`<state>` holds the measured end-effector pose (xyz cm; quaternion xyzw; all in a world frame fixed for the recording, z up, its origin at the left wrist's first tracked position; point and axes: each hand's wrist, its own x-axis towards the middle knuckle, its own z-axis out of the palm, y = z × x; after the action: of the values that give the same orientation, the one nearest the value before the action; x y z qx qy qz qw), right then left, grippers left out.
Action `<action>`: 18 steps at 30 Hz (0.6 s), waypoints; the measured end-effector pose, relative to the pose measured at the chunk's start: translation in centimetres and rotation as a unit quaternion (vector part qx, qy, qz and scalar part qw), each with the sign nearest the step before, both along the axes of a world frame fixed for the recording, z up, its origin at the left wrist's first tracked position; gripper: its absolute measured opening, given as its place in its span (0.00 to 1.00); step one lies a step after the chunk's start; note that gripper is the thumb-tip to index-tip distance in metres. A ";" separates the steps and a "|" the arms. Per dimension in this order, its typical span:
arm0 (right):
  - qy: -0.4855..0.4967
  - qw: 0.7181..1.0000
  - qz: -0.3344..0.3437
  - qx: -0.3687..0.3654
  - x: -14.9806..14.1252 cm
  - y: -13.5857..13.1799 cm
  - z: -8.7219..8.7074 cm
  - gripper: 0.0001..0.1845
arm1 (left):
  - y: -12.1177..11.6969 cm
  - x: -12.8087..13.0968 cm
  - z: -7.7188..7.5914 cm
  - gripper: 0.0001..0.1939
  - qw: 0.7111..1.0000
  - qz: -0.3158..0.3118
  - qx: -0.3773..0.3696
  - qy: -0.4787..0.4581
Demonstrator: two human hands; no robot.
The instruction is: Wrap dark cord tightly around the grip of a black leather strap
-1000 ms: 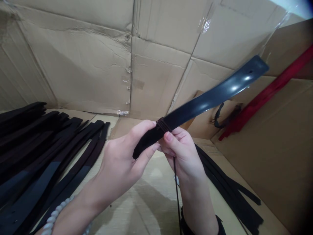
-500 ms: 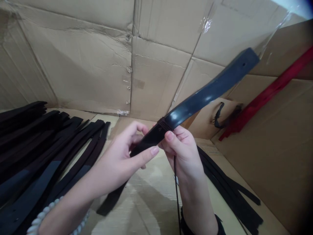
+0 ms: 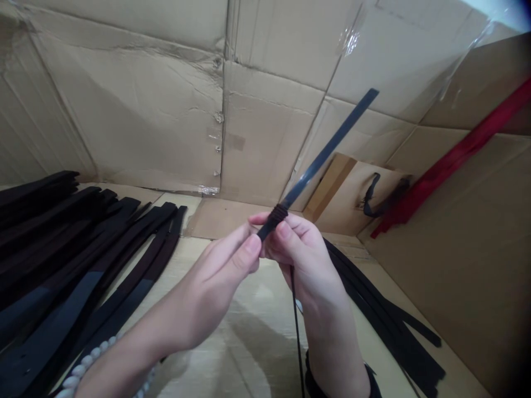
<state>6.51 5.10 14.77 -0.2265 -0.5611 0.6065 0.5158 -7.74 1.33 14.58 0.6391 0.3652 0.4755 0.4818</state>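
The black strap (image 3: pixel 327 146) stands edge-on in front of you, rising from your hands toward the upper right of the frame, its thin glossy edge tilted against the cardboard behind it. Its lower end sits at the center of the frame, mostly hidden by your fingers. A dark cord wrapping (image 3: pixel 280 211) circles the strap just above your grip, and a thin cord tail (image 3: pixel 295 326) hangs straight down below your right hand.

Your right hand (image 3: pixel 302 260) is curled, with its thumb and fingers pinching the strap just under the wrapping. Your left hand (image 3: pixel 215 282) comes in from the lower left, its fingers pressed together and closed on the strap's lower end, right against your right hand. A white beaded bracelet (image 3: pixel 89 356) circles your left wrist, and a black band (image 3: pixel 309 376) sits at your right wrist.

A pile of black straps (image 3: pixel 83 249) lies at the left of the frame, and more black straps (image 3: pixel 385 315) lie at the lower right. A red strip (image 3: pixel 452 160) leans along the right side, near a small dark loop (image 3: pixel 373 196). Creased cardboard walls (image 3: pixel 124 110) fill the top of the frame, and a cardboard surface (image 3: pixel 257 298) lies beneath your hands.
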 end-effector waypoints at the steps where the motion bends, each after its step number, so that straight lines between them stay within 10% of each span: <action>1: -0.003 1.000 0.008 -0.001 0.0 0.0 0.0 0.13 | 0.0 0.1 0.1 0.18 1.000 0.008 0.007 0.003; 10: -0.026 0.999 0.040 -0.009 1.3 0.3 0.7 0.05 | 0.9 -0.7 -0.4 0.18 0.992 -0.085 -0.050 -0.081; 18: -0.082 0.991 -0.083 0.063 1.5 -0.6 1.0 0.09 | 0.9 -0.9 -0.5 0.15 1.000 -0.015 -0.006 -0.005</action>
<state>8.04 4.52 15.78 -0.2882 -0.6184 0.5044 0.5293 -8.64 2.22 14.10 0.6389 0.3557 0.4692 0.4951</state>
